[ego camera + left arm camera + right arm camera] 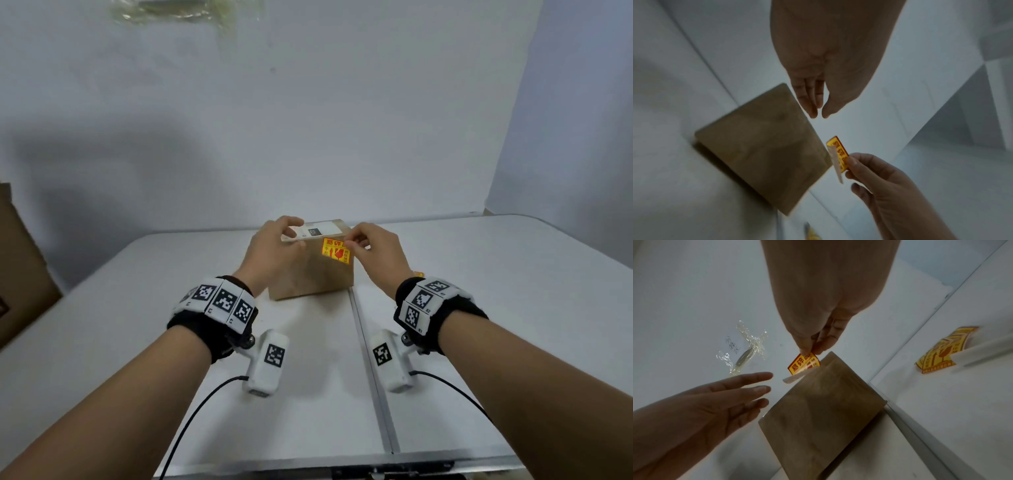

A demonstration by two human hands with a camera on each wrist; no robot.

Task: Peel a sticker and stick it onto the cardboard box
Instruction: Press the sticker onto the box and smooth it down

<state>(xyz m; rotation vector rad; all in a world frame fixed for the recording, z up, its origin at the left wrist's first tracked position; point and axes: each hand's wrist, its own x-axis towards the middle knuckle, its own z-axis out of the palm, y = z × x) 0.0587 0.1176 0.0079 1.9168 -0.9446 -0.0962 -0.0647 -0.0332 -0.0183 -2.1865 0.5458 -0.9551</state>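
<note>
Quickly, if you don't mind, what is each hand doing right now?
Left hand: open, fingers extended, holding nothing.
Right hand: pinching the yellow-and-red sticker beside the cardboard box.

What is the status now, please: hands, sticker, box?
Right hand pinches sticker, backing partly peeled. Left hand open, beside cardboard box. Nothing blocking.

Matt brown cardboard box [318,274], glossy yellow-and-red sticker [334,250], smooth white table [479,308], seemingly plastic.

We read red Chinese characters 易碎 on the small yellow-and-red rectangular sticker [336,251]; the curled yellow sticker strip [939,353] shows a broken-glass sign and an upward arrow
</note>
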